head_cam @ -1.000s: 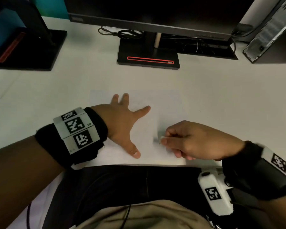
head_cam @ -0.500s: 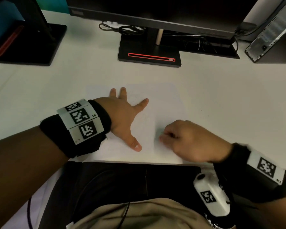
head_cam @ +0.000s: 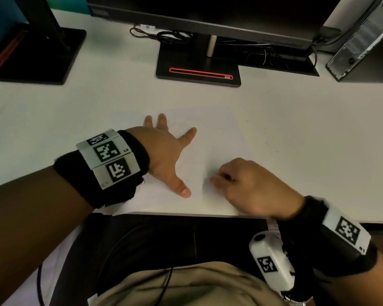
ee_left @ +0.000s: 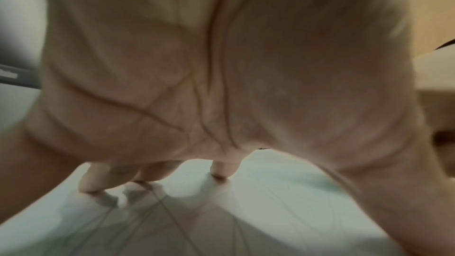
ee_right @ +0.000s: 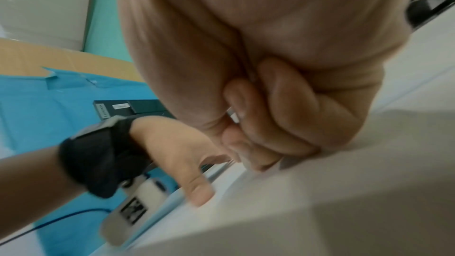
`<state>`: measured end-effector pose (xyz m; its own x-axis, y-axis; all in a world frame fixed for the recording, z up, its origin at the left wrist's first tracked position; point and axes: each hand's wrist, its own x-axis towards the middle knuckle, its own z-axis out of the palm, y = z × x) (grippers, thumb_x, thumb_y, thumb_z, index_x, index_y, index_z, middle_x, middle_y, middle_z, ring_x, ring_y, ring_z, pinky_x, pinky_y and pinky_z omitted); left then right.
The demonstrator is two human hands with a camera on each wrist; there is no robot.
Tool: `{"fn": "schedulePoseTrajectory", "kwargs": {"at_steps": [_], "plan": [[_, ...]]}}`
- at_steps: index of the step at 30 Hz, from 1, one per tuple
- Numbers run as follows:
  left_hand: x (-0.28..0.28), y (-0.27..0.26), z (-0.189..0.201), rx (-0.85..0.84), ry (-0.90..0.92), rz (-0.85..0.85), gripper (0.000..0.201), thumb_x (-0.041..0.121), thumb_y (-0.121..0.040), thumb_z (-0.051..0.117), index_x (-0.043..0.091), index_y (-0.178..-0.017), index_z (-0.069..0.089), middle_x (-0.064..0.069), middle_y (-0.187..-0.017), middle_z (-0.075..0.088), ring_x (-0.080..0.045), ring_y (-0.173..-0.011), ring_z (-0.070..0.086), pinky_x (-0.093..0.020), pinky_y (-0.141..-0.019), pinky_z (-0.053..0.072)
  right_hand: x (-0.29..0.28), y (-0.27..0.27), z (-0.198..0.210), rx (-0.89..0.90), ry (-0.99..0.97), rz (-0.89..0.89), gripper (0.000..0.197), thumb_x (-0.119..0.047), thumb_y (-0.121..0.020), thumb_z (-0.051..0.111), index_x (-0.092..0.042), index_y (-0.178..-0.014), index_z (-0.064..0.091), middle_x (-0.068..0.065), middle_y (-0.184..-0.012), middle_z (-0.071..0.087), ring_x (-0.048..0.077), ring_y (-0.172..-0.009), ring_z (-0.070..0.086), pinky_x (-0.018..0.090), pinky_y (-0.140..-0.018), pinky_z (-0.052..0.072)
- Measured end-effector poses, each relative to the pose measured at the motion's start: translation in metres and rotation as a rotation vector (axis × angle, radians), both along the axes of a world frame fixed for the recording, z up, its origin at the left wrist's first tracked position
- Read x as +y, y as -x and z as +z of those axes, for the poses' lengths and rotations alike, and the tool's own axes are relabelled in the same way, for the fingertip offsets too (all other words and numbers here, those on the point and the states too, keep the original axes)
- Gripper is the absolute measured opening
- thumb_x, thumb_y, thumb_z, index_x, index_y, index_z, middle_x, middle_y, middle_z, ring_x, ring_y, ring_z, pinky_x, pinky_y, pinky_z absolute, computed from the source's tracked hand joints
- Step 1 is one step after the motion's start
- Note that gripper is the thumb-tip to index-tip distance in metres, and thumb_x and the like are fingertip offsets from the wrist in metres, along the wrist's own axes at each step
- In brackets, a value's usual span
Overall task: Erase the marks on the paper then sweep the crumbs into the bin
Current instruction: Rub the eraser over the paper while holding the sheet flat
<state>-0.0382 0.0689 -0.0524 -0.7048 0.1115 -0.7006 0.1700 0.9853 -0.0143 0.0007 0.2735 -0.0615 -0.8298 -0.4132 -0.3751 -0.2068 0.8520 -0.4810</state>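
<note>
A white sheet of paper lies on the white desk near its front edge, with faint pencil marks on it. My left hand presses flat on the sheet's left part, fingers spread and straight. My right hand sits on the sheet's lower right with fingers curled, pinching a small white eraser of which only a sliver shows between thumb and fingers. The eraser's tip against the paper is hidden by the hand in the head view. A few dark crumbs dot the desk right of the sheet. No bin shows.
A monitor stand with a red-outlined slot stands behind the paper, cables beside it. Another black stand is at the far left, a computer case at the far right. The desk's front edge runs just below my hands.
My right hand has rubbed back and forth over the paper, shifting slightly left and rolling knuckles-up, so the eraser tip seen earlier is now covered. The left hand stays pressed in place.
</note>
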Motion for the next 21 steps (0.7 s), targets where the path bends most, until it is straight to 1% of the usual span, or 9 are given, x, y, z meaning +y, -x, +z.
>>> {"fn": "schedulePoseTrajectory", "kwargs": {"at_steps": [2,4,8,10,12,14,16,19,21], "plan": [[0.001,0.001,0.0,-0.001,0.001,0.001,0.148,0.091,-0.05,0.066,0.045,-0.143,-0.039,-0.025,-0.154,-0.038,-0.052,-0.145,-0.022,-0.062,-0.117,0.022,-0.008,-0.011,-0.001,-0.009,0.0,0.058,0.041,-0.037,-0.103,0.05,-0.01,-0.074,0.059,-0.001,-0.066,0.057,0.012,-0.059,0.05,0.019,-0.051,0.037],[0.002,0.001,-0.001,0.0,0.001,0.001,0.148,0.092,-0.05,0.066,0.045,-0.143,-0.039,-0.026,-0.154,-0.038,-0.053,-0.145,-0.022,-0.062,-0.117,0.021,-0.012,-0.017,-0.002,-0.049,-0.005,0.093,0.041,-0.038,-0.104,0.049,-0.008,-0.078,0.062,-0.001,-0.066,0.057,0.011,-0.059,0.05,0.019,-0.051,0.035],[0.002,0.001,0.0,0.001,0.0,0.017,0.148,0.092,-0.049,0.066,0.046,-0.143,-0.038,-0.025,-0.154,-0.038,-0.053,-0.145,-0.023,-0.064,-0.117,0.021,-0.004,-0.004,-0.001,-0.019,0.014,-0.016,0.045,-0.036,-0.103,0.052,-0.008,-0.068,0.055,0.001,-0.058,0.054,0.013,-0.052,0.047,0.019,-0.048,0.037],[0.002,0.002,-0.001,0.004,-0.001,0.016,0.148,0.092,-0.048,0.066,0.046,-0.143,-0.038,-0.026,-0.155,-0.037,-0.054,-0.144,-0.022,-0.065,-0.117,0.02,-0.011,-0.011,-0.002,-0.008,0.024,0.019,0.042,-0.034,-0.102,0.052,-0.011,-0.067,0.054,-0.001,-0.059,0.055,0.011,-0.052,0.048,0.018,-0.048,0.038],[0.002,0.002,-0.002,0.006,-0.004,0.011,0.149,0.092,-0.048,0.066,0.045,-0.143,-0.039,-0.026,-0.154,-0.037,-0.054,-0.144,-0.023,-0.064,-0.117,0.02,-0.017,-0.018,-0.003,-0.045,0.015,0.076,0.042,-0.034,-0.103,0.051,-0.012,-0.068,0.056,-0.002,-0.06,0.055,0.009,-0.052,0.048,0.017,-0.049,0.038],[0.002,0.002,-0.002,0.007,-0.005,0.014,0.148,0.092,-0.049,0.066,0.045,-0.143,-0.039,-0.026,-0.154,-0.038,-0.053,-0.144,-0.023,-0.064,-0.117,0.02,-0.013,-0.011,-0.002,-0.058,0.014,0.045,0.044,-0.036,-0.103,0.052,-0.011,-0.066,0.055,-0.001,-0.057,0.053,0.01,-0.051,0.047,0.018,-0.048,0.037],[0.002,0.001,-0.002,0.005,-0.001,0.022,0.148,0.092,-0.05,0.066,0.045,-0.143,-0.039,-0.026,-0.154,-0.037,-0.054,-0.144,-0.023,-0.065,-0.117,0.021,-0.009,-0.003,-0.002,-0.018,0.016,-0.026,0.046,-0.036,-0.102,0.052,-0.011,-0.064,0.05,0.0,-0.057,0.051,0.012,-0.052,0.047,0.02,-0.047,0.033],[0.004,0.001,-0.001,0.005,0.008,0.018,0.148,0.092,-0.05,0.065,0.044,-0.143,-0.04,-0.027,-0.154,-0.037,-0.054,-0.144,-0.022,-0.065,-0.116,0.022,-0.016,-0.014,-0.002,0.001,0.006,0.034,0.043,-0.035,-0.102,0.051,-0.014,-0.065,0.05,-0.001,-0.06,0.053,0.013,-0.055,0.048,0.02,-0.048,0.031],[0.005,0.002,-0.001,0.007,0.009,0.012,0.148,0.092,-0.05,0.064,0.044,-0.143,-0.04,-0.027,-0.154,-0.037,-0.055,-0.144,-0.022,-0.065,-0.116,0.022,-0.017,-0.015,-0.002,-0.036,-0.006,0.058,0.043,-0.035,-0.103,0.051,-0.012,-0.066,0.053,0.0,-0.06,0.054,0.012,-0.054,0.048,0.021,-0.049,0.033]]}}
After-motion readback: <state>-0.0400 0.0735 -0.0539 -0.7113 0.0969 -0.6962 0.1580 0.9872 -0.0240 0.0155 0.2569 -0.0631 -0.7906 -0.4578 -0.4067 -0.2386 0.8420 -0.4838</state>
